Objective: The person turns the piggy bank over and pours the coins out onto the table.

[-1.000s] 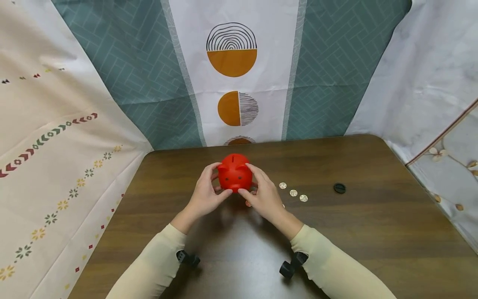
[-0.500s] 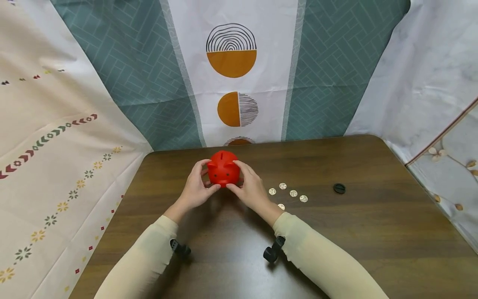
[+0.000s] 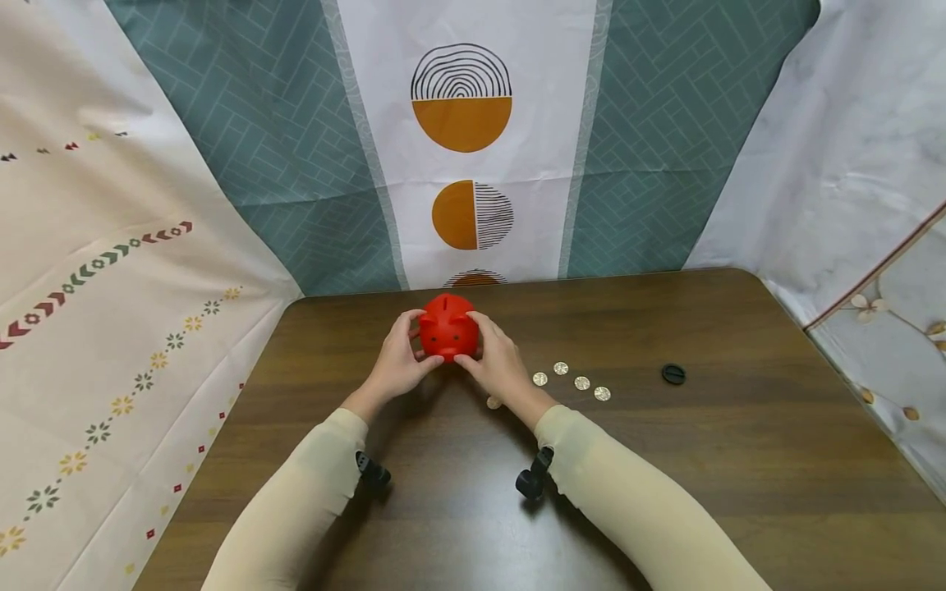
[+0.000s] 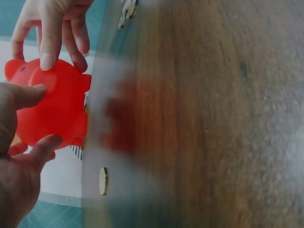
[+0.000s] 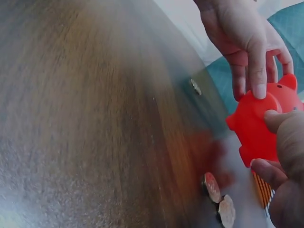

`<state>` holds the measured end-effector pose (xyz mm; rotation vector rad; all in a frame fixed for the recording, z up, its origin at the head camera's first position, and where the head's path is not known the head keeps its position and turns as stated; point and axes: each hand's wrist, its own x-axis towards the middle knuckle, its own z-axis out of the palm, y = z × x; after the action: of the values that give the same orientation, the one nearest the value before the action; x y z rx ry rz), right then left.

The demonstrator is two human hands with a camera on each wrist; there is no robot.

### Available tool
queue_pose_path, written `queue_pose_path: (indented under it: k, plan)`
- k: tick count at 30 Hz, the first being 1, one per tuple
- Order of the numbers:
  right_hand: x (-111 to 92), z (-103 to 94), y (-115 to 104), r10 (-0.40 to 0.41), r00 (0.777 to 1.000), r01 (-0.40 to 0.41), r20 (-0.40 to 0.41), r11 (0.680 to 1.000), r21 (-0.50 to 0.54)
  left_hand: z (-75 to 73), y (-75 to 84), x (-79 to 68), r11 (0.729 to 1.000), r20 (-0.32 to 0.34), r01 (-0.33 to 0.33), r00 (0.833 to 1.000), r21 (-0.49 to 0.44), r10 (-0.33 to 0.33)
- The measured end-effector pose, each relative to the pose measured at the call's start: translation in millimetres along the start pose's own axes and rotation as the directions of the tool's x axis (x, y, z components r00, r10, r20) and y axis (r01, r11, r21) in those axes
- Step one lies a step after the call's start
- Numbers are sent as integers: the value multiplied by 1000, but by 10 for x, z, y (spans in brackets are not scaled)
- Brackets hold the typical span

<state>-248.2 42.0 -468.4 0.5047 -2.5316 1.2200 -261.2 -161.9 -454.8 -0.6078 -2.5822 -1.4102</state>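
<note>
Both hands hold a red piggy bank [image 3: 448,330] over the table, its snout facing the wearer and its coin slot on top. The left hand [image 3: 399,357] grips its left side, thumb at the front and fingers round the side. On the opposite side the right hand [image 3: 501,361] grips it the same way. In the left wrist view, the piggy bank's feet [image 4: 86,81] stand clear of the tabletop, and a lone coin [image 4: 103,181] shows near it. Gold coins [image 3: 561,368] lie scattered to the right of the right hand; another coin [image 3: 493,403] peeks out below it.
A round black cap [image 3: 673,374] lies on the wooden table [image 3: 739,460] at the right. Patterned cloths [image 3: 296,164] hang behind the table's far edge and at both sides. Each sleeve carries a small black wrist camera [image 3: 534,476].
Both hands have carried the piggy bank left and slightly farther back, then a little right again. The right forearm now covers one coin that showed half a second ago.
</note>
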Motion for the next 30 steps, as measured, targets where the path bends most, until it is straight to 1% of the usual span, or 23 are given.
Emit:
queue_pose_path:
  k: [8,12,18,25,30]
  plan:
    - [-15,21,76,31,999,-33,31,998,51,57,-12,-23,1000,-22,4,1000,-3,-4]
    - [-19,24,109,42,998,-45,46,997,69,64,-34,-34,1000,-22,9,1000,25,-8]
    - [-10,22,177,29,998,-33,60,997,76,62,-80,-36,998,-11,5,1000,55,-4]
    - [48,39,279,21,998,-26,53,994,104,53,-115,-10,998,-2,3,1000,56,-3]
    - [59,57,321,10,999,-18,51,987,162,50,-139,-18,998,-8,9,1000,70,-8]
